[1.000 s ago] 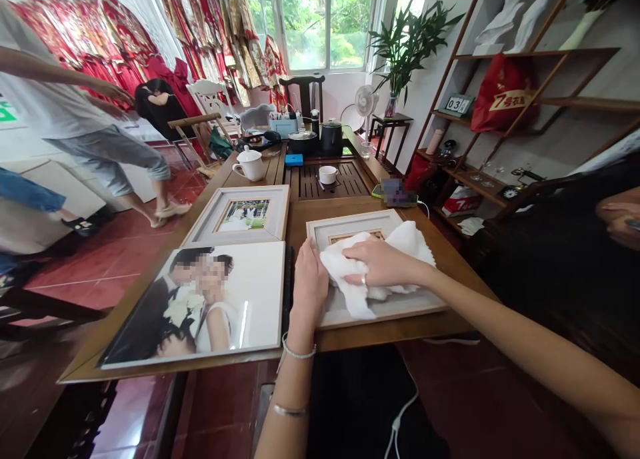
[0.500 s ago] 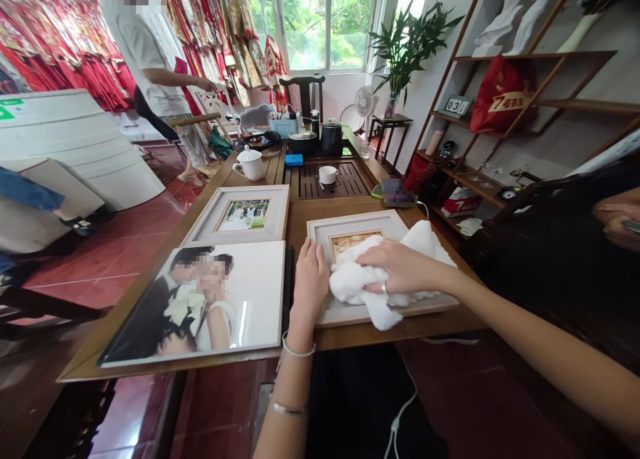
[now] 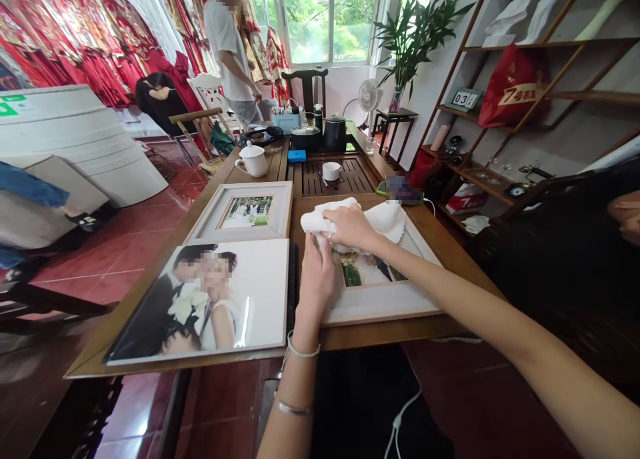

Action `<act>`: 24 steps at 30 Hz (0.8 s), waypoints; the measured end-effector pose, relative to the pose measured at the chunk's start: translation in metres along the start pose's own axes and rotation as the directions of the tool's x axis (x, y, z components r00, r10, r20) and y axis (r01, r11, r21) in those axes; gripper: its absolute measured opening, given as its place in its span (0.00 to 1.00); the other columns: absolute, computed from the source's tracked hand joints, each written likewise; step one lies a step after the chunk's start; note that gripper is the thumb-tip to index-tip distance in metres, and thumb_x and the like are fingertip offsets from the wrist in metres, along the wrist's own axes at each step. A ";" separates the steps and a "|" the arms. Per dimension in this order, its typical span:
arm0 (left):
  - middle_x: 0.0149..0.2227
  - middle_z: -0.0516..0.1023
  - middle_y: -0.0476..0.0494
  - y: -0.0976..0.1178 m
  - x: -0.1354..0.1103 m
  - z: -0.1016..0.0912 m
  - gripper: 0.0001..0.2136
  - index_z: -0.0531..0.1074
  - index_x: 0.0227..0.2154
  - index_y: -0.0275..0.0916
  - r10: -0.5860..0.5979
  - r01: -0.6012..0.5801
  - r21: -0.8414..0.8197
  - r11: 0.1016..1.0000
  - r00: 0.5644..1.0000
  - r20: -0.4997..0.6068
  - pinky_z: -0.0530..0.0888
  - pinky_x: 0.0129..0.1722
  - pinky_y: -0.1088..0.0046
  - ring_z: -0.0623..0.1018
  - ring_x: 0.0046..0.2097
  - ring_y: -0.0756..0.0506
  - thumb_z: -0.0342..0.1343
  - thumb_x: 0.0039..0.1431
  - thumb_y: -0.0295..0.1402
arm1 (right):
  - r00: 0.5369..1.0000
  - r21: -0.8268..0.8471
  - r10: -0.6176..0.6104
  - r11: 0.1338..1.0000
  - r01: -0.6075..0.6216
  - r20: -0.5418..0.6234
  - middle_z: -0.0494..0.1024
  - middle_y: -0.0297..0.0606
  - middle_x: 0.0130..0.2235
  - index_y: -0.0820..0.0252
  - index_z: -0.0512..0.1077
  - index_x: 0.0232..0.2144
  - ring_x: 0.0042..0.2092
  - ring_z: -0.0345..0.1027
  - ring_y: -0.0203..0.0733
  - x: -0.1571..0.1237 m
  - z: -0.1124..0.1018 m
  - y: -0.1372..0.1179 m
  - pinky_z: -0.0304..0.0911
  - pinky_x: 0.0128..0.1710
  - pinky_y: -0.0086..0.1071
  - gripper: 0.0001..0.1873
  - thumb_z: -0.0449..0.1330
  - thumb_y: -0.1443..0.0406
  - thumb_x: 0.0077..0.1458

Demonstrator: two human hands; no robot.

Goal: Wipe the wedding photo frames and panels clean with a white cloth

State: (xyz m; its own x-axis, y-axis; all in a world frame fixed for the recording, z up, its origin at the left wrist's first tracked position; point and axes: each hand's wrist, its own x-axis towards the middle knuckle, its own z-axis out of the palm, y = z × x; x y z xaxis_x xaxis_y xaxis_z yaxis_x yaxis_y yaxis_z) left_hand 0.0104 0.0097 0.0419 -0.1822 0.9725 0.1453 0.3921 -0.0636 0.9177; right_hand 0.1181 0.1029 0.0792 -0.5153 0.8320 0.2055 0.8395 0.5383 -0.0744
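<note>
A pale wooden picture frame [image 3: 385,299] lies flat on the wooden table [image 3: 450,246] in front of me. My left hand [image 3: 316,277] rests flat on its left edge, fingers stretched out. My right hand [image 3: 350,227] presses a white cloth [image 3: 385,217] onto the far end of the frame, fingers curled over the cloth. The photo in the frame shows below the cloth.
A large unframed print [image 3: 210,299] and a second framed photo [image 3: 245,212] lie to the left. A tea tray with a white cup [image 3: 331,171], a teapot [image 3: 253,160] and kettles stands beyond. A person [image 3: 227,39] stands by the chairs. Shelves fill the right wall.
My right hand slid the cloth from the near middle of the frame up to its far end, uncovering the photo. The person in the background walked rightward toward the table's far end.
</note>
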 end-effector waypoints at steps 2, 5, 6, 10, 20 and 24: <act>0.69 0.52 0.29 0.002 0.000 -0.001 0.30 0.47 0.66 0.30 -0.008 0.008 -0.021 1.000 1.000 -0.001 0.55 0.66 0.60 0.55 0.69 0.39 0.37 0.68 0.43 | 0.997 0.017 -0.056 0.998 0.055 0.046 0.80 0.45 0.42 0.59 0.71 0.44 0.47 0.70 0.54 -0.008 -0.003 -0.003 0.52 0.43 0.40 0.17 0.57 0.57 0.56; 0.68 0.53 0.29 0.004 0.000 -0.004 0.30 0.46 0.67 0.31 -0.031 0.032 -0.049 0.998 1.000 0.003 0.56 0.66 0.60 0.57 0.68 0.39 0.36 0.68 0.46 | 0.992 0.084 -0.095 0.993 0.088 0.088 0.80 0.43 0.40 0.59 0.71 0.40 0.44 0.70 0.51 -0.024 -0.010 -0.003 0.52 0.41 0.37 0.14 0.56 0.56 0.57; 0.69 0.53 0.30 0.004 0.000 -0.005 0.31 0.46 0.67 0.31 -0.048 0.048 -0.055 0.997 0.999 0.001 0.55 0.66 0.61 0.57 0.69 0.40 0.35 0.68 0.47 | 0.988 0.116 -0.114 0.988 0.102 0.105 0.80 0.42 0.38 0.59 0.70 0.38 0.43 0.70 0.50 -0.030 -0.013 -0.003 0.52 0.40 0.36 0.13 0.56 0.56 0.56; 0.68 0.54 0.32 0.004 0.004 -0.008 0.31 0.55 0.64 0.31 -0.108 0.107 -0.078 0.991 0.994 -0.002 0.52 0.67 0.61 0.54 0.69 0.40 0.33 0.68 0.48 | 0.953 0.240 -0.245 0.950 0.200 0.177 0.77 0.36 0.31 0.58 0.69 0.30 0.34 0.67 0.44 -0.054 -0.025 -0.001 0.50 0.34 0.33 0.09 0.59 0.59 0.52; 0.68 0.55 0.31 -0.018 0.011 -0.005 0.20 0.66 0.57 0.33 -0.026 0.027 -0.004 1.000 0.994 0.103 0.52 0.68 0.58 0.54 0.69 0.39 0.48 0.63 0.31 | 0.822 0.417 -0.521 0.816 0.400 0.231 0.77 0.36 0.36 0.59 0.70 0.33 0.40 0.67 0.45 -0.115 -0.058 -0.015 0.50 0.46 0.40 0.08 0.63 0.65 0.49; 0.68 0.53 0.33 -0.028 0.007 0.001 0.23 0.67 0.56 0.35 0.086 -0.091 0.063 0.994 0.994 0.071 0.52 0.68 0.57 0.52 0.70 0.39 0.46 0.56 0.20 | 0.817 0.444 -0.522 0.810 0.383 0.246 0.77 0.35 0.38 0.56 0.69 0.33 0.42 0.67 0.45 -0.135 -0.069 -0.011 0.51 0.48 0.41 0.10 0.64 0.66 0.46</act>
State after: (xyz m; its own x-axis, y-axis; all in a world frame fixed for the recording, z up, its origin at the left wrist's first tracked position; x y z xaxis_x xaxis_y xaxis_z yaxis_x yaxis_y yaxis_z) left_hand -0.0009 0.0191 0.0164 -0.0834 0.9768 0.1973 0.4631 -0.1373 0.8756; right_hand 0.1904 -0.0247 0.1195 -0.9014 0.4316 -0.0336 0.4054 0.8144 -0.4151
